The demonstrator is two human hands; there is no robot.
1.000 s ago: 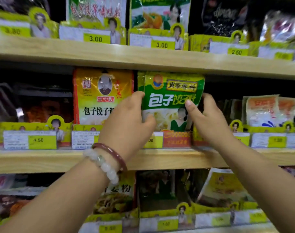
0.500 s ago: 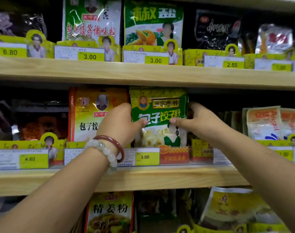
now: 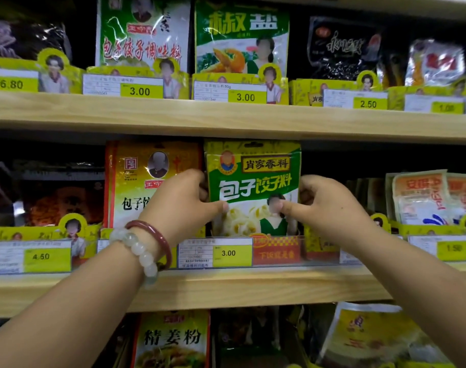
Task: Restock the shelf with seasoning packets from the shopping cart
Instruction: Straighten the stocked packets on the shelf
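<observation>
A green and yellow seasoning packet [image 3: 253, 179] stands upright on the middle wooden shelf [image 3: 226, 288], behind a 3.00 price tag. My left hand [image 3: 184, 205], with two bracelets at the wrist, pinches the packet's left edge, thumb on its front. On the opposite edge my right hand [image 3: 330, 205] pinches it the same way. More packets of the same kind seem to stand behind it. The shopping cart is out of view.
An orange-yellow packet [image 3: 146, 181] stands right beside my left hand. White and orange sachets [image 3: 423, 200] fill the slot to the right. The upper shelf [image 3: 226, 118] carries green packets and dark bags close overhead. Yellow packets sit on the shelf below.
The view has tilted up and closed in. The packet went deeper into its slot and straightened. Both hands slid to its side edges, thumbs now on the front.
</observation>
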